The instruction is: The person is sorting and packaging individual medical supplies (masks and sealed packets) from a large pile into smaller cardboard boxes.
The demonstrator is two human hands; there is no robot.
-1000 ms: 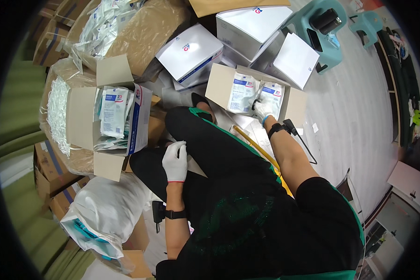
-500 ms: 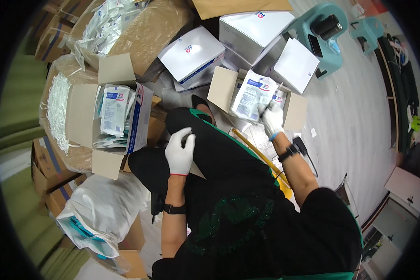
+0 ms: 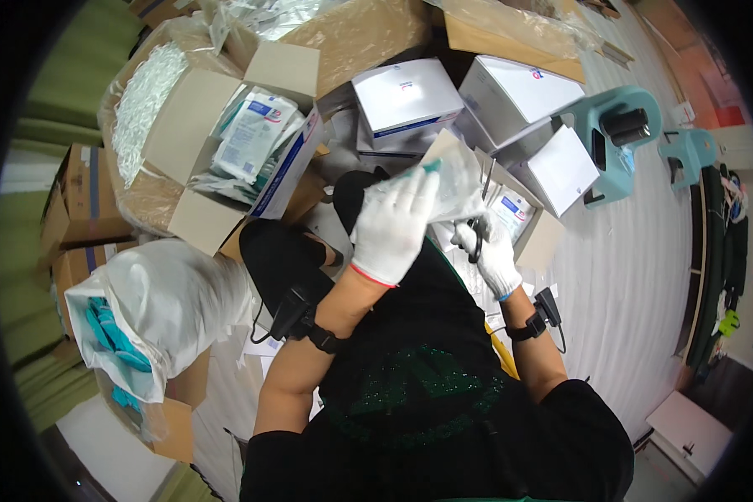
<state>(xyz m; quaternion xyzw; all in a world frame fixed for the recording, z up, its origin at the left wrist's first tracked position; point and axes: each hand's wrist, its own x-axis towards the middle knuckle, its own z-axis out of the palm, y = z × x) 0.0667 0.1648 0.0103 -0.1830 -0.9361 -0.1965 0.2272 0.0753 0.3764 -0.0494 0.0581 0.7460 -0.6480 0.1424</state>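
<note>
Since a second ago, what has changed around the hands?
The left hand has reached forward and taken hold of the packet, which has come leftward out of the right-hand open box. The right hand still holds the scissors. The left-hand open box and the white sack stay put, though the view has turned.

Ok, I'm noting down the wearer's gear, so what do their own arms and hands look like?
The left hand wears a white knit glove with a red cuff edge; the right hand wears a similar one with a blue edge. Each wrist has a black strap carrying a dark, boxy device with a thin dark cable. Short black sleeves leave the forearms bare.
</note>
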